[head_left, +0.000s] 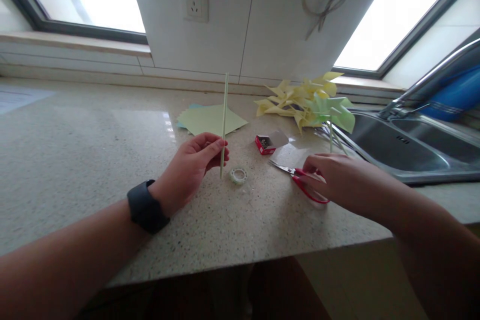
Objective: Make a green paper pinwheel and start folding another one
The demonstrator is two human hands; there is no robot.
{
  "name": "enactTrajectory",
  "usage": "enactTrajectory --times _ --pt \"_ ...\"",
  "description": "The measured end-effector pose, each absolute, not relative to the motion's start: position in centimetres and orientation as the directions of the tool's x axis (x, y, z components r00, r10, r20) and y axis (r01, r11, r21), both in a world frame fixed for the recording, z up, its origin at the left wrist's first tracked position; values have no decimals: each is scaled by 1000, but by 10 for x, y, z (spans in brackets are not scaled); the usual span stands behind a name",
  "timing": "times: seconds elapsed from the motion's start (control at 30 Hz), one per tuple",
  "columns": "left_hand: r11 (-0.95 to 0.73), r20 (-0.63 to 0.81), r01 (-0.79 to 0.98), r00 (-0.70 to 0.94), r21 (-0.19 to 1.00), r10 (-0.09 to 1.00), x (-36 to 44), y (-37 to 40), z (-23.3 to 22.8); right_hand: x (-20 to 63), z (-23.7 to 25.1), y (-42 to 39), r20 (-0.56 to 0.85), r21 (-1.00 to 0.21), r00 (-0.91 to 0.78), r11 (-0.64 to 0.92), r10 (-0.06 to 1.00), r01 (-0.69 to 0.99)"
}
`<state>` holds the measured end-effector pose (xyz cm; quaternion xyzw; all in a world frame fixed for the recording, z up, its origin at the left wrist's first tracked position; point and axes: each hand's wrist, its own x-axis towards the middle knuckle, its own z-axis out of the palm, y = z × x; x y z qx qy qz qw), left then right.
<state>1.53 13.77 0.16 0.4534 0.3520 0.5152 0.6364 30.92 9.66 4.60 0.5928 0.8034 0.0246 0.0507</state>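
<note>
A: Left hand (195,162) has its grip pinched on the pale straw (224,120), upright, tip just above the bench (75,160).

B: Tape roll (238,175) sits right beside that grip. Right hand (337,180)?

A: Fingers lie over the red scissors (307,185) flat on the bench; whether they've closed on them, I can't tell. Pinwheels (307,102) are heaped beyond.

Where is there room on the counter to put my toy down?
Free: the counter left of the left hand, and the front edge between both hands. Crowded: around the right hand, with scissors, tape, small box and pinwheels.
</note>
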Motion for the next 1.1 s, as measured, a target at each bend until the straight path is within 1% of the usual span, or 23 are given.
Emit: enactTrajectory --times 0.07,0.13,0.23,0.33,0.4,0.53,0.6,0.77,0.87,1.1 --pt "56 24 -356 216 933 976 15 138 0 295 53 98 -26 78 -370 371 928 925" --pt "53 32 -368 223 928 974 16 138 -2 278 57 102 3 -13 -505 505 863 863" --pt "57 34 -369 234 928 972 16 137 -3 254 54 115 35 -167 -628 624 778 764" --pt "55 36 -372 234 927 971 16 136 -3 234 48 128 65 -224 -696 690 715 689" --pt "50 40 -377 229 925 973 16 136 -4 224 43 135 65 -189 -699 696 713 692" --pt "35 54 -399 209 916 977 16 137 -7 208 36 139 46 -7 -649 650 760 760" --pt "21 65 -414 191 910 979 17 139 -8 204 34 140 11 31 -629 629 777 777" --pt "9 75 -428 181 904 981 17 141 -11 210 36 151 -24 1 -660 660 751 751" --pt "19 71 -426 193 904 979 17 140 -11 221 36 165 -4 -9 -671 671 742 742" --pt "34 57 -411 207 911 977 17 139 -10 243 22 201 51 -48 -635 637 770 769"
